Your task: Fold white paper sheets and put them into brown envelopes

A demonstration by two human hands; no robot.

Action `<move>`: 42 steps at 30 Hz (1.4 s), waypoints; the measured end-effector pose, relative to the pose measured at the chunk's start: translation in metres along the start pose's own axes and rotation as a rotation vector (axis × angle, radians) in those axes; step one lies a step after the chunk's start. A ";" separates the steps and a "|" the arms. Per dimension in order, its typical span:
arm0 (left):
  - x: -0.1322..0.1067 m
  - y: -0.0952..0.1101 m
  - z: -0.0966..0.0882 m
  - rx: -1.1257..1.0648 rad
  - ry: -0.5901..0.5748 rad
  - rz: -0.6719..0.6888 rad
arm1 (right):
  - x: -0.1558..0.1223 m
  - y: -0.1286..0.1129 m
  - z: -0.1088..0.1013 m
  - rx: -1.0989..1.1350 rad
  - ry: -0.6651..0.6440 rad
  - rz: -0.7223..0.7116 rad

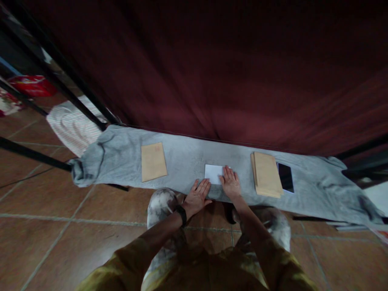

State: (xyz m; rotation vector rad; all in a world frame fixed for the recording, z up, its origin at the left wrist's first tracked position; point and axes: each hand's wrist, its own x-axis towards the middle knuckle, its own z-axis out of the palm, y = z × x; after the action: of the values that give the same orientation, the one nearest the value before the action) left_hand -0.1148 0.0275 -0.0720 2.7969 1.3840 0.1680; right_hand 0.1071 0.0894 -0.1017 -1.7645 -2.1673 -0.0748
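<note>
A small white sheet of paper (pixel 213 173) lies on the grey cloth (pixel 188 155) in front of me. My right hand (pixel 230 182) rests flat on its right side, fingers stretched out, covering that end. Beside its lower left corner, my left hand (pixel 198 195) lies flat near the cloth's front edge, fingers extended and thumb apart; I cannot tell whether it touches the paper. A single brown envelope (pixel 153 162) lies off to the left. To the right is a stack of brown envelopes (pixel 268 173), its edges slightly fanned.
A dark-screened phone (pixel 285 178) lies partly beside the envelope stack. Behind the cloth-covered surface hangs a dark red curtain (pixel 194 81). Black metal bars (pixel 60 85) and a striped cloth (pixel 75 125) are at the left, with a red container (pixel 33 85) farther back on the tiled floor.
</note>
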 end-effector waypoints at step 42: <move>0.056 -0.025 0.011 -0.025 0.235 -0.115 | 0.004 -0.006 -0.007 -0.065 -0.087 0.071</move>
State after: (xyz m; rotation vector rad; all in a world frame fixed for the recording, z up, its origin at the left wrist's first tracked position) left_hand -0.0996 0.0880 -0.0791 2.7394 1.5709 0.5227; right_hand 0.1018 0.0905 -0.0930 -1.9125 -2.1828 -0.0516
